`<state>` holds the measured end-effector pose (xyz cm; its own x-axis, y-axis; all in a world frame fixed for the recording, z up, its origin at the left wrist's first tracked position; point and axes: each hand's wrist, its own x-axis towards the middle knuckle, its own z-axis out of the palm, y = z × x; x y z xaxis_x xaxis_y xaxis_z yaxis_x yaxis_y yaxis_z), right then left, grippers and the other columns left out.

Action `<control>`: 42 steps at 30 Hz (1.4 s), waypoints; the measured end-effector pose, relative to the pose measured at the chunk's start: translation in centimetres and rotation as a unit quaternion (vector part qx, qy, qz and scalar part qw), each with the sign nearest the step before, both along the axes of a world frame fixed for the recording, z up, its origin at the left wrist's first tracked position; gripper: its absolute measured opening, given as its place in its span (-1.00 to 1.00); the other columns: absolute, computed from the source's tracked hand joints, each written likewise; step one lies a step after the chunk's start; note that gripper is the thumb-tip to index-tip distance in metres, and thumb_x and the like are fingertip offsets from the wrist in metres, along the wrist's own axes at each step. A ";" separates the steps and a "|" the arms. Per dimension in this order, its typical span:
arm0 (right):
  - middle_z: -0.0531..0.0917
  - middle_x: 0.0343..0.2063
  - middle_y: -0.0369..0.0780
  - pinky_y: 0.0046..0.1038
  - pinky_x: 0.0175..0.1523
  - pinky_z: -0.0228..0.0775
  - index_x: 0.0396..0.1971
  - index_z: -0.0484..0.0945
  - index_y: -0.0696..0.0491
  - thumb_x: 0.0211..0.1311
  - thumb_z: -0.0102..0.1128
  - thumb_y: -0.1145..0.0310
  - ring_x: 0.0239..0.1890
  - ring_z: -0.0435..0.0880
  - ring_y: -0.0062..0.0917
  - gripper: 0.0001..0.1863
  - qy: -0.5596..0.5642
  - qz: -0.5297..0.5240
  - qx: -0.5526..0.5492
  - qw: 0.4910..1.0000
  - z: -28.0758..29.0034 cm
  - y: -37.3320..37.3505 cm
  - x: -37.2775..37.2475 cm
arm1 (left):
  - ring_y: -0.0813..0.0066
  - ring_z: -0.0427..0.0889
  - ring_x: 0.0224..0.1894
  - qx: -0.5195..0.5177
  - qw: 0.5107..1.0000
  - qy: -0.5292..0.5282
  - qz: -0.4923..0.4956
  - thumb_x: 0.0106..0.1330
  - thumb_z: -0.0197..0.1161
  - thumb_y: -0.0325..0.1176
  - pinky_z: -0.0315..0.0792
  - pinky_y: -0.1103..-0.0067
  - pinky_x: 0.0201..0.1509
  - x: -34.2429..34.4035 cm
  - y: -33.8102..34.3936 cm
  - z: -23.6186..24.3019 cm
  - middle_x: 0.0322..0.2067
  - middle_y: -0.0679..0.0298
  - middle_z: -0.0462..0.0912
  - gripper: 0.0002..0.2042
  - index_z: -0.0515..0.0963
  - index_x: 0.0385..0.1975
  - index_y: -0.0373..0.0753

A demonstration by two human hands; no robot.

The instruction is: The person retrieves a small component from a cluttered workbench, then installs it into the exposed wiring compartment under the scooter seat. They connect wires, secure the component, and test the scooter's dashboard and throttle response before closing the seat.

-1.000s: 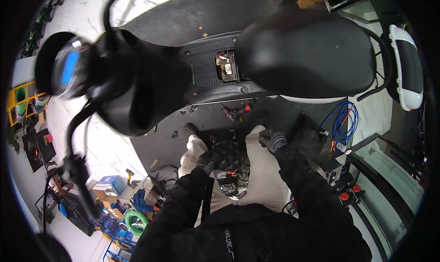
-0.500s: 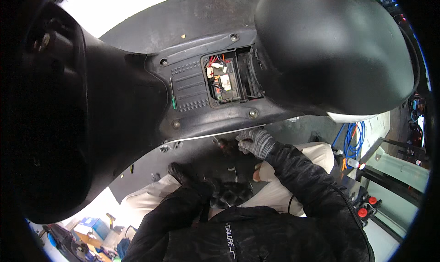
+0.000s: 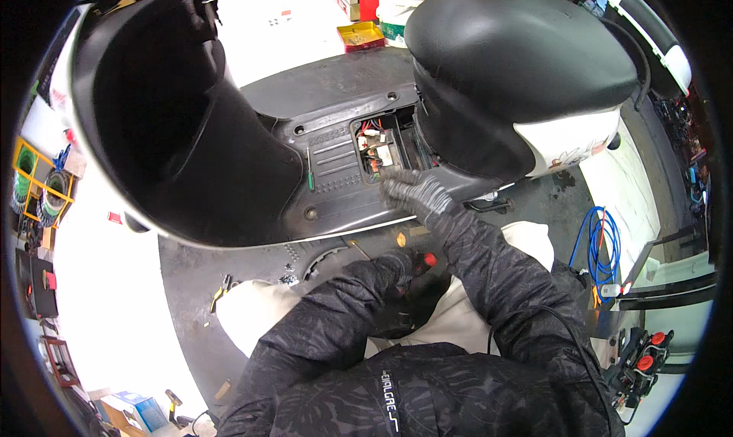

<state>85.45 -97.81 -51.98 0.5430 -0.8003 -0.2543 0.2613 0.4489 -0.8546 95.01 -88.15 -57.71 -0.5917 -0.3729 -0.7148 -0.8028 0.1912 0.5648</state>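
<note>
Head view: left hand point(image 3: 393, 267) beside a red-ended power tool point(image 3: 430, 260), hold unclear; right hand point(image 3: 407, 191) half-curled, grip unclear, at the scooter footboard's point(image 3: 332, 163) open battery compartment point(image 3: 356, 150). Snagging exposed wires point(image 3: 370, 124) could pull connections loose.

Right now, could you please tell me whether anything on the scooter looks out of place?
The footboard compartment is uncovered, leaving wires exposed, and a green-handled tool, probably a screwdriver, lies loose on the footboard, not stowed away.
</note>
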 end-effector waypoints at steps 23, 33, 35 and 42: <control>0.73 -0.14 -0.15 -0.33 -0.11 0.76 0.19 0.51 0.10 0.46 0.22 0.41 -0.19 0.79 -0.38 -0.65 0.129 0.095 -0.035 0.986 2.7 -9.5 3.1 | -0.09 0.67 -0.05 -0.326 0.933 0.089 0.126 0.32 0.26 -0.19 0.54 0.16 0.07 7.7 7.7 16.8 -0.17 -0.04 0.70 -0.72 0.66 -0.10 -0.22; 0.81 -0.25 -0.14 -0.42 -0.01 0.59 -0.05 0.76 0.04 0.34 0.32 0.36 -0.20 0.77 -0.46 -0.77 0.439 0.156 -0.411 0.784 -5.4 -12.8 2.5 | -0.02 0.67 0.01 -0.258 0.949 0.124 0.135 0.36 0.18 -0.20 0.55 0.20 0.10 7.6 6.3 11.6 -0.07 0.01 0.70 -0.70 0.64 -0.03 -0.20; 0.81 -0.23 -0.15 -0.43 0.01 0.59 -0.06 0.76 0.05 0.33 0.32 0.38 -0.18 0.77 -0.47 -0.76 0.455 0.178 -0.401 0.775 -6.6 -12.9 3.0 | 0.00 0.68 0.04 -0.264 0.942 0.153 0.137 0.38 0.13 -0.22 0.56 0.21 0.12 7.8 5.9 10.2 -0.01 0.03 0.70 -0.68 0.62 0.03 -0.20; 0.82 -0.18 -0.16 -0.43 0.08 0.57 -0.07 0.79 0.06 0.24 0.38 0.35 -0.17 0.77 -0.47 -0.72 0.488 0.243 -0.312 0.778 -7.3 -13.5 4.0 | 0.02 0.68 0.05 -0.280 0.929 0.190 0.150 0.36 0.13 -0.25 0.55 0.20 0.13 9.1 4.2 9.5 0.00 0.04 0.69 -0.66 0.61 0.07 -0.22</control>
